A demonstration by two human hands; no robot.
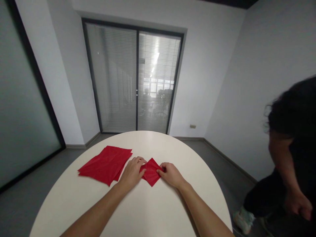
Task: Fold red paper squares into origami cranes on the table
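Note:
A small folded square of red paper [152, 171] lies on the round white table, turned so one corner points toward me. My left hand [133, 172] is curved around its left corner, with thumb and fingers against the paper. At the right corner, my right hand [171, 174] pinches the edge between thumb and fingers. Creases run across the square's surface. To the left of my left hand lies a loose stack of larger red paper sheets [106, 164], their edges uneven. Parts of the small square's left side are hidden beneath my left fingers.
The round table [153, 217] has its curved far edge in front of a glass door with blinds [113, 82]. On the right, beside the table, is another person [293, 154] in dark clothes. A grey wall [259, 98] stands behind that person.

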